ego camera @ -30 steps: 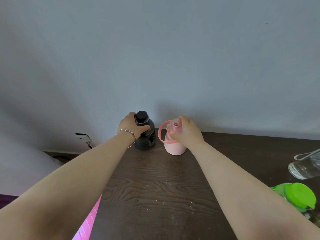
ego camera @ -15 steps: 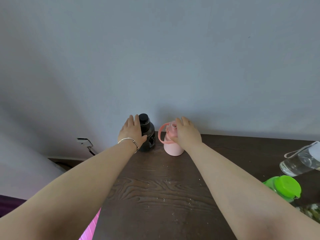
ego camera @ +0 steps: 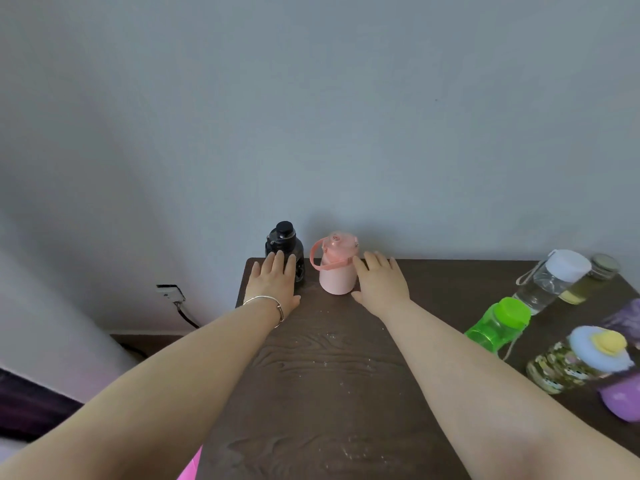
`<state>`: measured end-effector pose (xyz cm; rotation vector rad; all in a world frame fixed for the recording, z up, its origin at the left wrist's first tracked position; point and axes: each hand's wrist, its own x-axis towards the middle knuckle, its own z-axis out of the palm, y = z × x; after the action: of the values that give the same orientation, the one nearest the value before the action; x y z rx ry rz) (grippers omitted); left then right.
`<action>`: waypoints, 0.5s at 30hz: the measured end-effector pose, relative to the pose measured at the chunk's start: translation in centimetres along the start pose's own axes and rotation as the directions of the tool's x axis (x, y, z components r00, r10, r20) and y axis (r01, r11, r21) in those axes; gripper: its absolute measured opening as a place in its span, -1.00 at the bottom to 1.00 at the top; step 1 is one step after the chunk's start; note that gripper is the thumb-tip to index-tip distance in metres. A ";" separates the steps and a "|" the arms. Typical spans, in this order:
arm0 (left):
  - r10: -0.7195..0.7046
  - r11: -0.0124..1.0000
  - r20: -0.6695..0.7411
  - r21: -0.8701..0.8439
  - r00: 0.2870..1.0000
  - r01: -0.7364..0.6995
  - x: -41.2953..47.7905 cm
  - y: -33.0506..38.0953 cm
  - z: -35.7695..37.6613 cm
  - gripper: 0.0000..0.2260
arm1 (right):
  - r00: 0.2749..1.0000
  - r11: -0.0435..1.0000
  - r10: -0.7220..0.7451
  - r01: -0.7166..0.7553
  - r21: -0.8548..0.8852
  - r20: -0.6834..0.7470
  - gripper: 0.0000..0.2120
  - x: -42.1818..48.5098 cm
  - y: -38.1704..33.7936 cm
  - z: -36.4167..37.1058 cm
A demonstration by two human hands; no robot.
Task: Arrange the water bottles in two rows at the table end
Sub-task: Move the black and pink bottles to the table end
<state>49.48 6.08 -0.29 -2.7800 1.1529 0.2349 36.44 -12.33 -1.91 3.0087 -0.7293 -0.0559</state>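
1. Dark wood-grain table (ego camera: pixel 332 375), dusted with pale specks, meets a plain grey wall (ego camera: pixel 311 116).
2. We see a black bottle (ego camera: pixel 285 242) and a pink bottle (ego camera: pixel 335 268) upright at its far end, side by side.
3. Our left hand (ego camera: pixel 275 284) and right hand (ego camera: pixel 379 284) lie flat, fingers spread, gripping nothing.
4. More bottles (ego camera: pixel 498 323) cluster at the right.

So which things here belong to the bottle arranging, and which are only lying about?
Belong to the job:
black bottle and pink bottle, standing at the table end
green bottle, clear bottle, flowered bottle, purple bottle, waiting at right
left hand, right hand, both open

Just lying about:
wall socket and its cable
small jar
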 end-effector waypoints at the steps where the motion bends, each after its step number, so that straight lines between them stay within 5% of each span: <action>1: 0.012 1.000 -0.002 0.000 1.000 -0.012 -0.6 0.5 0.1 -0.18 | 1.000 1.000 0.010 -0.010 0.001 0.000 -0.28 -1.1 0.1 -0.2; 15: 0.168 0.985 -0.023 0.040 0.986 -0.167 -4.2 10.8 1.0 -0.18 | 0.977 0.977 0.213 -0.213 -0.009 0.019 -0.22 -12.2 9.0 -0.1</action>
<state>38.76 1.55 -1.04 -2.6637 1.3840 0.1904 21.48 -14.77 -1.05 2.9076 -1.0459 -0.0799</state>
